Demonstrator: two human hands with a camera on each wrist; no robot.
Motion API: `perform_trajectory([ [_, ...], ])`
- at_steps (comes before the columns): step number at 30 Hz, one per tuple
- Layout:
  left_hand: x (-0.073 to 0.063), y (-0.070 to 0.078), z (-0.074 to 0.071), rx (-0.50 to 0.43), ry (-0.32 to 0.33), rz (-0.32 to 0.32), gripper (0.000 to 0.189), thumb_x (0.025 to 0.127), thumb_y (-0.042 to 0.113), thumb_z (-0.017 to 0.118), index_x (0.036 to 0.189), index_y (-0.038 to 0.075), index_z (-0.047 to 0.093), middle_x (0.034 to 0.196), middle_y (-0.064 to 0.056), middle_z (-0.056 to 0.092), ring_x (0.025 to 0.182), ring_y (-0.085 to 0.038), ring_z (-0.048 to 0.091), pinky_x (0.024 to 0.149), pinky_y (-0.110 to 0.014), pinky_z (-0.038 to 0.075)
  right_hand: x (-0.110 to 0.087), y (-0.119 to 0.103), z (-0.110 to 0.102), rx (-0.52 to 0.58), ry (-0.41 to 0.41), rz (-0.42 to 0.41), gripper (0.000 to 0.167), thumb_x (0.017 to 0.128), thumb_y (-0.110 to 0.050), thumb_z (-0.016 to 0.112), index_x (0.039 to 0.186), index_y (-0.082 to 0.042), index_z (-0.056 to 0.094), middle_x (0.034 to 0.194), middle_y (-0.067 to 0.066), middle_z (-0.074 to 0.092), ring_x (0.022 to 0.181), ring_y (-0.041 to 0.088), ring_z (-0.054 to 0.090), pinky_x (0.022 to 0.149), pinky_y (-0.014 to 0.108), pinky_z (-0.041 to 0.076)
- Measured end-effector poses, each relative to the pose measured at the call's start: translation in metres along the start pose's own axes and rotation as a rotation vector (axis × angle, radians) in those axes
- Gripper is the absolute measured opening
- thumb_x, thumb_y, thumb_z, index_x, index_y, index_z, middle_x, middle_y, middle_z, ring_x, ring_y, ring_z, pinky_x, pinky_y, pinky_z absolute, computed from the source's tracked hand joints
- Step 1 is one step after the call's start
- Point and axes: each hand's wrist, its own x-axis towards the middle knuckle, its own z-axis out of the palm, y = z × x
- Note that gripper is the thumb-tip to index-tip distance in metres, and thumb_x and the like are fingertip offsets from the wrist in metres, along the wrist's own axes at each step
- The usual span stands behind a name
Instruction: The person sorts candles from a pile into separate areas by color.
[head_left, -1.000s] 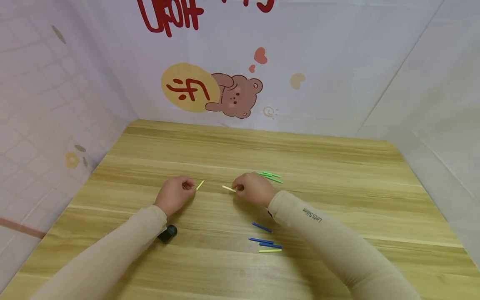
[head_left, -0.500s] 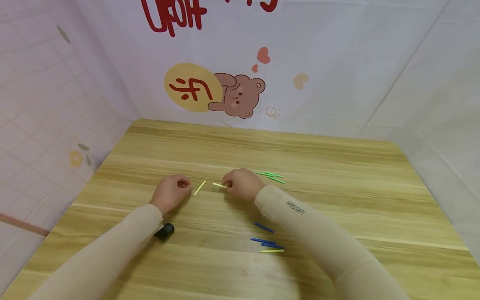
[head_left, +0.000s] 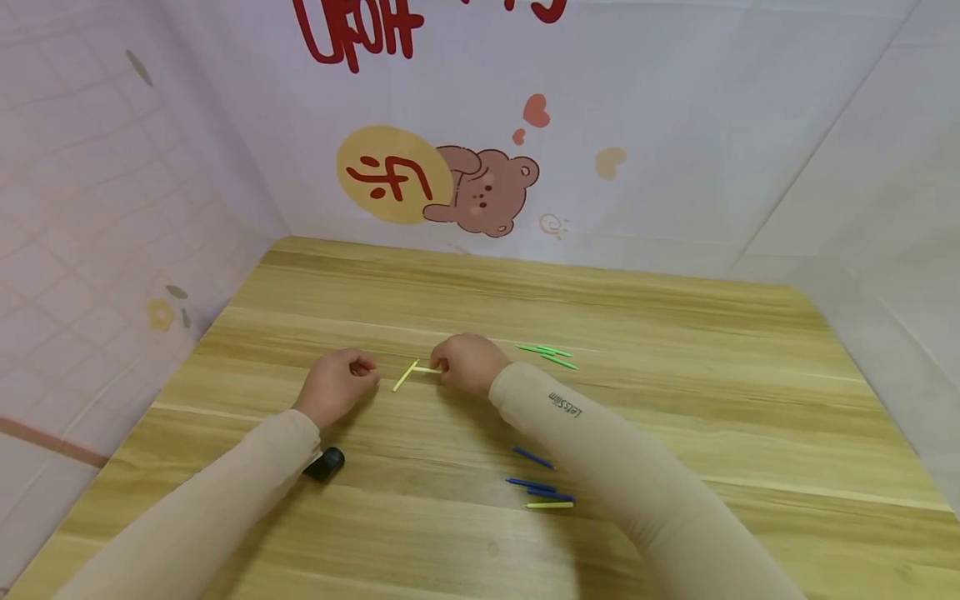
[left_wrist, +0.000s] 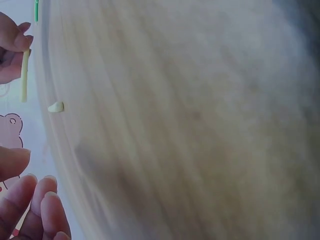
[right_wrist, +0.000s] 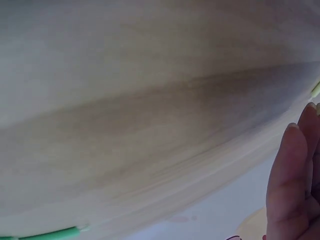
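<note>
My right hand [head_left: 471, 365] pinches a thin pale yellow stick [head_left: 426, 370] between thumb and fingertips; the stick also shows in the left wrist view [left_wrist: 24, 77]. Its free end points left and appears to meet the upper part of another yellow stick [head_left: 403, 378], which lies slanted on the table. Just left of that slanted stick, my left hand [head_left: 336, 387] hovers with loosely bent fingers and nothing between thumb and fingertips. In the left wrist view, the lying stick's end [left_wrist: 56, 107] is seen nearly head-on. The right wrist view shows only part of the right hand [right_wrist: 290, 185].
Several green sticks [head_left: 551, 354] lie beyond my right hand. Nearer, several blue sticks [head_left: 532, 485] and one yellow stick [head_left: 550, 505] lie beside my right forearm. A black object [head_left: 325, 465] is at my left wrist. A printed cloth wall [head_left: 660, 208] borders the wooden table [head_left: 420, 533].
My right hand has moved left, bringing its yellow stick up to the slanted one. My left hand has drawn slightly back from the slanted stick, which it was touching or close to earlier.
</note>
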Motion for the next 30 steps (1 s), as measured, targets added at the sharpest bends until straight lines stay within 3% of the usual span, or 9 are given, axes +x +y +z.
perform_trajectory([
  [12,-0.001,-0.004,0.002,-0.014,0.013,0.031,0.016,0.086,0.010,0.064,0.097,-0.002,0.068,0.088,-0.012,0.067,0.083,-0.025,0.061,0.075,-0.040,0.049,0.014,-0.004,0.003,-0.034,-0.053,0.024,0.019,0.079,-0.003,0.069,0.094,-0.014,0.074,0.080,-0.007,0.065,0.077,0.010,0.056,0.075,0.027,0.047],
  [30,-0.001,-0.006,0.001,-0.021,0.019,0.011,0.016,0.086,0.009,0.065,0.097,-0.002,0.067,0.088,-0.012,0.067,0.082,-0.024,0.061,0.075,-0.039,0.049,0.027,-0.008,0.007,-0.084,-0.101,-0.041,0.020,0.081,-0.001,0.068,0.093,-0.016,0.074,0.085,-0.007,0.067,0.075,0.010,0.055,0.075,0.027,0.048],
])
